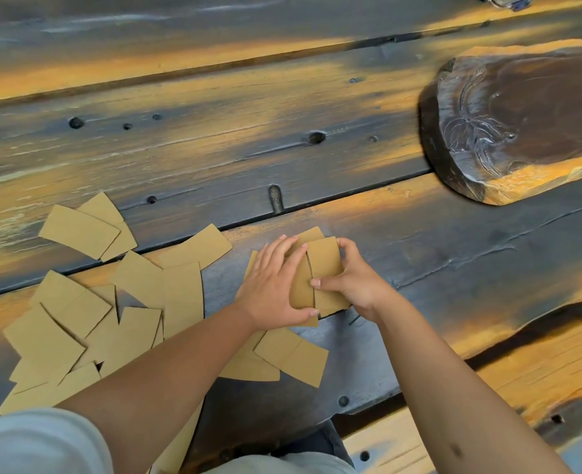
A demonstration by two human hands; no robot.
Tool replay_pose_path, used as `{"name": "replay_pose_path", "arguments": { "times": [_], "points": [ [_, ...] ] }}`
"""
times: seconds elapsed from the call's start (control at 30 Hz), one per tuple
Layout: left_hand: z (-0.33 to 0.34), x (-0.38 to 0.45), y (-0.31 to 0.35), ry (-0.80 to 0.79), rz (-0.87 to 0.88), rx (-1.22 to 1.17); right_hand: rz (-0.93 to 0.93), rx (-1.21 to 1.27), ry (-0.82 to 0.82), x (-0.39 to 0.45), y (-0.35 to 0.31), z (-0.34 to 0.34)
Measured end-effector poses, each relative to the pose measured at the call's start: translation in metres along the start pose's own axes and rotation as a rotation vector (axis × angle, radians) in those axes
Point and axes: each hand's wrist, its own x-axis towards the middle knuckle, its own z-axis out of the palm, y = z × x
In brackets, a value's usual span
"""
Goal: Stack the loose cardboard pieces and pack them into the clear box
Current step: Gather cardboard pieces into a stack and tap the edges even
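Note:
A small stack of tan, curved cardboard pieces (322, 260) lies on the wooden table (214, 148) near the middle. My left hand (275, 285) presses on its left side, thumb at the near edge. My right hand (351, 278) grips its right side, thumb on top. Several loose cardboard pieces (87, 323) lie scattered to the left, overlapping one another. A few more pieces (293, 357) lie just under my left wrist. At the top right edge a clear object (508, 0) shows only a sliver; it may be the clear box.
A dark carved wooden slab (522, 121) rests on the table at the right. The tabletop is made of rough planks with holes and gaps between them. My two forearms reach in from the bottom.

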Motion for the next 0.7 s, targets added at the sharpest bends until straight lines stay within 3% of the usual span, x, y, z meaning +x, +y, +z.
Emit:
{"name": "replay_pose_path", "arguments": {
  "times": [0.1, 0.23, 0.57, 0.7],
  "points": [
    [-0.001, 0.001, -0.002, -0.021, 0.011, -0.002, -0.010, 0.142, -0.010, -0.004, 0.002, -0.003],
    [-0.002, 0.001, -0.002, -0.012, -0.015, -0.083, -0.099, 0.042, 0.079, -0.006, 0.005, 0.006],
    [-0.001, 0.000, -0.004, -0.034, 0.015, -0.027, 0.044, 0.386, 0.172, -0.005, 0.020, 0.019],
    [0.000, 0.003, -0.002, -0.079, -0.009, -0.024, 0.047, 0.576, 0.056, -0.011, 0.024, 0.018]
  ]
}}
